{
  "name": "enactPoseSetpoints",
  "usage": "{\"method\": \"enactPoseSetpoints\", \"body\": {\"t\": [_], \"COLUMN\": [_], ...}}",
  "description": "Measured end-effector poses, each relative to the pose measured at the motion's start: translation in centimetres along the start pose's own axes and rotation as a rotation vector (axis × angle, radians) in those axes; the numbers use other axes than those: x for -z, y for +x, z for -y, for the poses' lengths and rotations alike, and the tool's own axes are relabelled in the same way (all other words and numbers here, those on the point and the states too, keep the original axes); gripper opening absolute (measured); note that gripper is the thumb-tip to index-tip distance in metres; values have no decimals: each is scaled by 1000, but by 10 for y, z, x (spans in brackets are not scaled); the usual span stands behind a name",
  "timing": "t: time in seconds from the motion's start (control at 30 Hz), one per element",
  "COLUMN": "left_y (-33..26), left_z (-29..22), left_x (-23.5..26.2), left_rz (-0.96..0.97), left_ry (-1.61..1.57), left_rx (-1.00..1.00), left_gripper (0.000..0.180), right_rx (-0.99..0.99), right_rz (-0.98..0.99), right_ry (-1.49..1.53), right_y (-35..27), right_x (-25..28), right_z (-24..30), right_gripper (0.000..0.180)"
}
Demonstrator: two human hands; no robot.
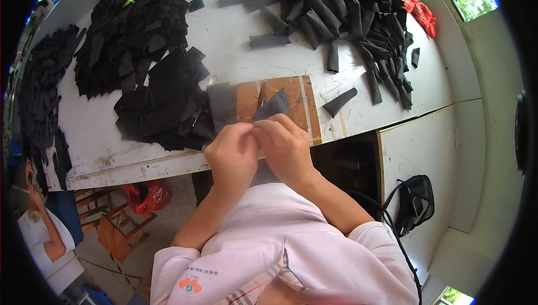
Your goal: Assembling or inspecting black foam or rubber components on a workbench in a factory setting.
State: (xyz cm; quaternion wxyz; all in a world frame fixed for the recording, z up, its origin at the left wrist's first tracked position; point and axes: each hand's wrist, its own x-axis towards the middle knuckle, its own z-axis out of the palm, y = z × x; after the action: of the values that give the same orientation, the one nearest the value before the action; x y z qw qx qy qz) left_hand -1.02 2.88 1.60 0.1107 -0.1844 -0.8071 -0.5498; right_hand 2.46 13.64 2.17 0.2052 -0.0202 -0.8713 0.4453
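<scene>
Close together at the table's near edge, my left hand [232, 147] and my right hand [287, 145] pinch a dark grey fabric piece [273, 106] between their fingertips. Part of that piece sticks up past the fingers; the rest is hidden by my hands. Beneath it lies a brown board [302, 103] with pale tape strips. A flat grey fabric piece [223, 103] rests on the board's left side, beside my left hand. To the right of the board, one rolled fabric tube [340, 102] lies alone on the white table [224, 42].
Flat black fabric pieces [162, 98] are heaped on the left, with another pile [42, 92] farther left. A large heap of rolled tubes [347, 16] fills the back right, near a red plastic bag [417, 11]. At lower left are a wooden stool [120, 232] and another person [47, 238].
</scene>
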Motion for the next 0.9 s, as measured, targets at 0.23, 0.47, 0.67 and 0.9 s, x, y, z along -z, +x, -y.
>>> {"method": "enactPoseSetpoints", "body": {"t": [0.23,0.47,0.67,0.9], "left_y": [4,19,4,10], "left_z": [15,4,9,-2], "left_x": [3,23,6,27], "left_rz": [18,347,41,343], "left_ry": [-624,-1005,-347,-1362], "left_rx": [562,829,491,845], "left_gripper": [17,21,13,16], "right_rx": [109,-827,-809,-725], "right_rz": [-104,301,309,286], "right_ry": [-232,1274,1338,1365], "right_y": [3,3,0,0], "right_x": [-11,8,-2,2], "right_z": [-13,-13,-12,-14], "right_gripper": [15,13,14,15]}}
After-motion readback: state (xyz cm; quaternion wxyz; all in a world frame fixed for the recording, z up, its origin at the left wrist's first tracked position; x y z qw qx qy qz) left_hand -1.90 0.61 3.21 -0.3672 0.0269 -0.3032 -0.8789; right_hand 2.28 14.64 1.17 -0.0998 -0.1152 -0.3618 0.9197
